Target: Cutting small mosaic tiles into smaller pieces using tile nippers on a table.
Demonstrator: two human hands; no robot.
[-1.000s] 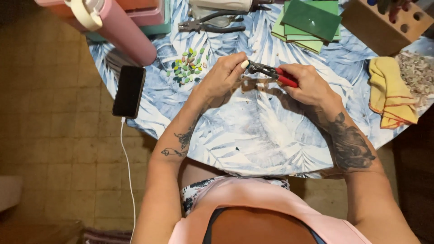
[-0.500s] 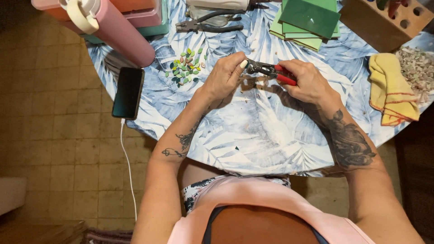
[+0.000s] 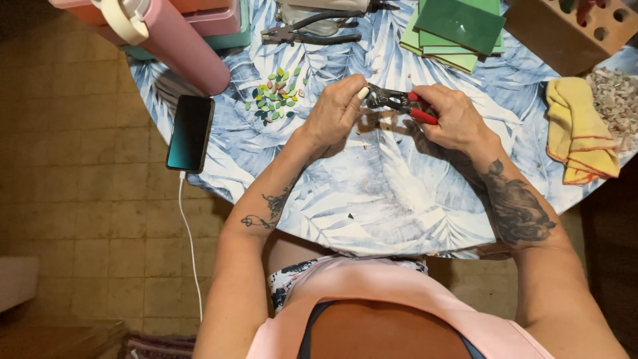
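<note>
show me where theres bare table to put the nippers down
Free: the table stretch between the hands and the near edge, and between phone and left hand. Crowded: the far edge with bottle, pliers, green tiles, and cloth at right.

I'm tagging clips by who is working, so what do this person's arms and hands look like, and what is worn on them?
Both arms are bare with no sleeves, gloves, rings or watch in view. The left hand belongs to a forearm with small dark line tattoos near the elbow. The right hand belongs to a forearm with one large, dark shaded tattoo. A sleeveless pink top covers the chest.
</note>
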